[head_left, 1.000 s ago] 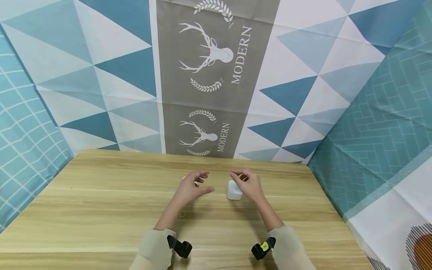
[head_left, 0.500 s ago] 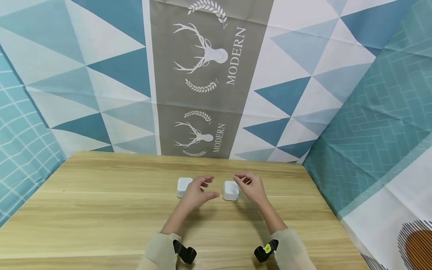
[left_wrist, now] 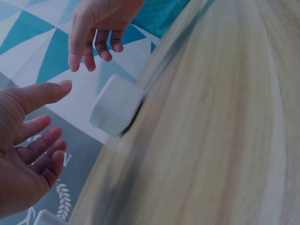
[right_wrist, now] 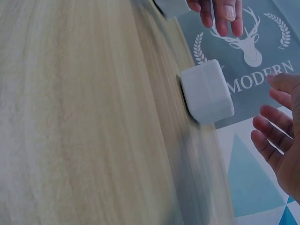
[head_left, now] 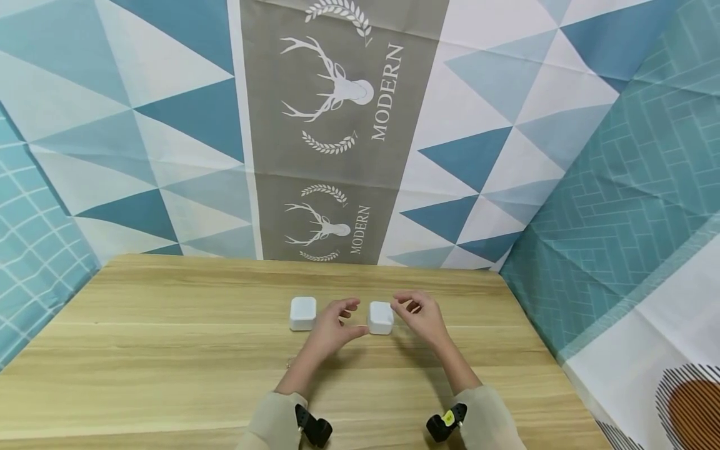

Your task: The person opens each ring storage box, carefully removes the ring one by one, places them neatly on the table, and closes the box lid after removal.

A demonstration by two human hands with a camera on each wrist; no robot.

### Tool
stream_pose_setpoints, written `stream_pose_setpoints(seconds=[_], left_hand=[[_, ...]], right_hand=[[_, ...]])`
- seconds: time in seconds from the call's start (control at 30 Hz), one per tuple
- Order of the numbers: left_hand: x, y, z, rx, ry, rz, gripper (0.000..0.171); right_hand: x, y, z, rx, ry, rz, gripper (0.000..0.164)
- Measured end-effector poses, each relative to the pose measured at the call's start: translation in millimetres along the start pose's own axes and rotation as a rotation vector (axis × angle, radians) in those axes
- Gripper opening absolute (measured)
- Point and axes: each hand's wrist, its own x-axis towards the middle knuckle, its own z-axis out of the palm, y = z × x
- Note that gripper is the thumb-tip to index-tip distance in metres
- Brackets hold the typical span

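Two small white boxes with rounded corners stand on the wooden table. Between my hands is the right-hand box [head_left: 380, 318], seen closer in the left wrist view as a white block [left_wrist: 116, 107]. My left hand [head_left: 330, 330] hovers at its left with relaxed fingers and the thumb near its lower edge; contact cannot be told in the head view, but the left wrist view shows a gap. On the box's other side my right hand [head_left: 423, 317] hangs loosely curled, holding nothing. The other box [head_left: 302, 314] sits just left of my left hand.
A tiny ring-like outline [head_left: 290, 362] lies beside my left forearm on the wooden table [head_left: 169, 362]. Behind the table rises a patterned cloth [head_left: 315, 144] with deer prints, and a teal cloth [head_left: 613, 206] hangs at the right.
Both hands have shifted slightly right in the head view while the camera turned. The left box, mostly hidden behind my left hand before, now shows fully. Neither hand has taken hold of anything.
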Motion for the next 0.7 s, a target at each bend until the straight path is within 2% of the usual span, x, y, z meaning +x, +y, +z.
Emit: stream_pose_setpoints(seconds=[0.37, 0.7], left_hand=[[3.3, -8.3, 14.1, 0.012, -0.006, 0.036, 0.060], [7.9, -16.1, 21.6, 0.060, -0.001, 0.032, 0.060]], right_hand=[[-6.0, 7.5, -1.7, 0.016, -0.046, 0.050, 0.018], [-9.0, 17.9, 0.2, 0.054, -0.120, 0.092, 0.031]])
